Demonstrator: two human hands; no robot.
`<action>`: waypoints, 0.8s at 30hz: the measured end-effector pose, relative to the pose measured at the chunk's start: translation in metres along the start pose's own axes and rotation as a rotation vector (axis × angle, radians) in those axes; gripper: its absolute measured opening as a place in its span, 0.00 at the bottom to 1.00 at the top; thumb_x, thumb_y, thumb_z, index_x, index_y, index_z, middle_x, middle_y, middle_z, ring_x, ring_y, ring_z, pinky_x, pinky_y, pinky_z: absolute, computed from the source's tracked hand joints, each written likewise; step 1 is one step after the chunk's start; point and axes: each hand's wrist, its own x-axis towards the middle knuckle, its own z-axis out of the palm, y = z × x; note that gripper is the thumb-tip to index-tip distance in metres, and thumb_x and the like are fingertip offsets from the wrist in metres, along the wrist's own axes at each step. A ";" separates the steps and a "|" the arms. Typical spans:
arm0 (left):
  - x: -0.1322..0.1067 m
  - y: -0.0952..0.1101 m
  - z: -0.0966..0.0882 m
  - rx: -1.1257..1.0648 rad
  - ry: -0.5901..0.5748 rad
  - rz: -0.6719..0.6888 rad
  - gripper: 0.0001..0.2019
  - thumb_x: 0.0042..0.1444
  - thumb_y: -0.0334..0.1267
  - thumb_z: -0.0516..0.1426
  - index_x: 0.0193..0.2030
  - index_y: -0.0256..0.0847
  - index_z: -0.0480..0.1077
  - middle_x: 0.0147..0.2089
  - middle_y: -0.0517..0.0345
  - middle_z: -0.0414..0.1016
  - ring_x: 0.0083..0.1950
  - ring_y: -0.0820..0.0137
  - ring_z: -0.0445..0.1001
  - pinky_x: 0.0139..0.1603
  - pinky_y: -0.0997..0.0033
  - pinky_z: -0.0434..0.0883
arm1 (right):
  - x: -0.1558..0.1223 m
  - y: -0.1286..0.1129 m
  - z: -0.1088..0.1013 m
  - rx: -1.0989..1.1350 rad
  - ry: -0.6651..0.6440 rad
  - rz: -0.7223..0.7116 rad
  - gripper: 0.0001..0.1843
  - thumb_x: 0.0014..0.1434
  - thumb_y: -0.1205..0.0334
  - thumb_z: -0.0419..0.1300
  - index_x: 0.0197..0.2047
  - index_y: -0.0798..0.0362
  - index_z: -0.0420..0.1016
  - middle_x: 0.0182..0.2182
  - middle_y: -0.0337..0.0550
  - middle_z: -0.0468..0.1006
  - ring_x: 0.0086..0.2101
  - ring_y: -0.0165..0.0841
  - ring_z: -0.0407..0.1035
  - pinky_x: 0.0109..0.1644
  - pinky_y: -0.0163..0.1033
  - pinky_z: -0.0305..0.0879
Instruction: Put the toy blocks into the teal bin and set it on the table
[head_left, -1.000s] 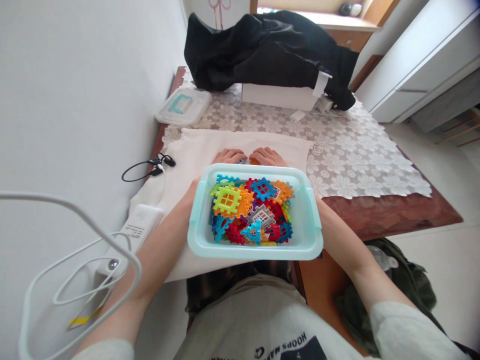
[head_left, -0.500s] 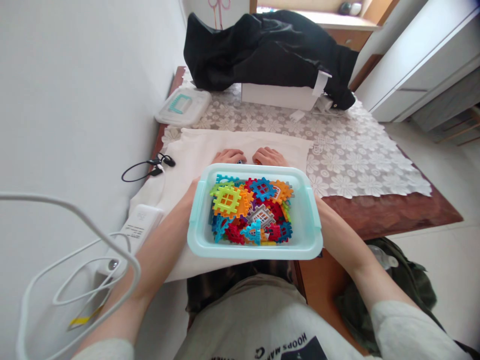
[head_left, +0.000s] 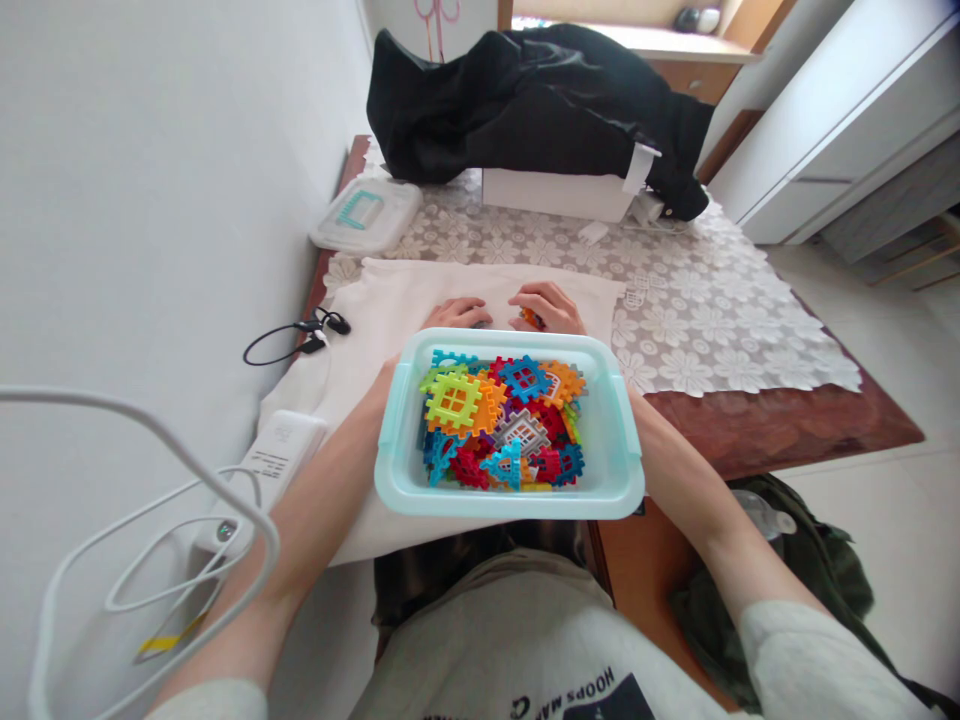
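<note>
Right hand (head_left: 550,306) pinching a small orange block piece (head_left: 532,319) over the white cloth (head_left: 420,300), left hand (head_left: 463,314) lying palm-down nearby, its grip hidden, both behind the aqua plastic tub (head_left: 510,506) of colourful waffle blocks (head_left: 487,420).

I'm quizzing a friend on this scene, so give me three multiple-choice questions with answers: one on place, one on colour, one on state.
1. Where, relative to the tray, are the left hand and right hand?
A. Inside it
B. On the white cloth beyond it
C. On the black fabric

2. What colour is the tray?
A. Black
B. Red
C. Pale teal

3. What state is the tray in?
A. Lidded
B. Open, with blocks showing
C. Empty

Answers:
1. B, as both hands lie on the cloth past the far rim.
2. C, as its rim and walls are pale teal.
3. B, as no lid covers it and the blocks fill it.
</note>
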 end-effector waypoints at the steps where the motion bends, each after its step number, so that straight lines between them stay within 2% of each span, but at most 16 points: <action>1: 0.000 -0.001 -0.001 -0.002 -0.016 0.006 0.19 0.75 0.47 0.56 0.64 0.42 0.79 0.78 0.47 0.71 0.77 0.51 0.68 0.79 0.45 0.65 | 0.003 0.003 -0.002 -0.005 0.012 -0.018 0.34 0.73 0.35 0.49 0.72 0.36 0.79 0.69 0.48 0.78 0.69 0.51 0.68 0.75 0.65 0.67; 6: -0.004 0.008 -0.011 -0.055 -0.056 -0.026 0.15 0.74 0.49 0.56 0.59 0.49 0.78 0.76 0.55 0.74 0.75 0.54 0.68 0.80 0.43 0.64 | 0.013 0.022 -0.005 -0.116 -0.118 0.001 0.31 0.73 0.36 0.50 0.61 0.42 0.85 0.62 0.59 0.81 0.62 0.56 0.71 0.69 0.67 0.68; 10: -0.007 0.016 -0.013 -0.102 -0.009 -0.072 0.15 0.75 0.51 0.54 0.57 0.48 0.75 0.69 0.54 0.78 0.70 0.56 0.69 0.79 0.44 0.64 | 0.015 0.029 0.000 -0.208 -0.144 -0.007 0.31 0.71 0.36 0.53 0.61 0.47 0.84 0.59 0.64 0.80 0.60 0.59 0.70 0.62 0.68 0.70; 15: -0.008 0.017 -0.011 -0.112 0.027 -0.014 0.23 0.78 0.56 0.49 0.65 0.46 0.75 0.72 0.52 0.74 0.71 0.59 0.68 0.81 0.49 0.63 | 0.011 0.022 0.007 -0.152 -0.102 0.042 0.31 0.74 0.37 0.50 0.61 0.44 0.84 0.60 0.61 0.80 0.61 0.60 0.70 0.65 0.70 0.67; 17: -0.007 0.014 -0.009 -0.091 0.014 0.013 0.22 0.78 0.55 0.49 0.62 0.48 0.78 0.72 0.53 0.75 0.72 0.59 0.69 0.82 0.49 0.62 | 0.008 0.019 0.009 -0.127 -0.066 0.033 0.30 0.74 0.37 0.49 0.61 0.44 0.84 0.60 0.60 0.80 0.61 0.59 0.70 0.67 0.70 0.65; 20: -0.004 0.009 -0.002 -0.063 0.033 -0.018 0.19 0.76 0.51 0.52 0.54 0.46 0.81 0.68 0.49 0.78 0.70 0.55 0.73 0.79 0.48 0.66 | 0.008 0.020 0.011 -0.143 -0.046 0.005 0.29 0.75 0.37 0.50 0.61 0.42 0.84 0.58 0.58 0.81 0.60 0.57 0.71 0.67 0.67 0.66; 24: -0.004 0.003 0.002 -0.069 0.066 -0.033 0.14 0.70 0.47 0.57 0.53 0.44 0.80 0.70 0.44 0.77 0.73 0.50 0.73 0.78 0.45 0.67 | 0.010 0.027 0.009 -0.209 -0.076 0.023 0.31 0.74 0.33 0.50 0.59 0.43 0.84 0.56 0.58 0.82 0.57 0.57 0.73 0.62 0.66 0.69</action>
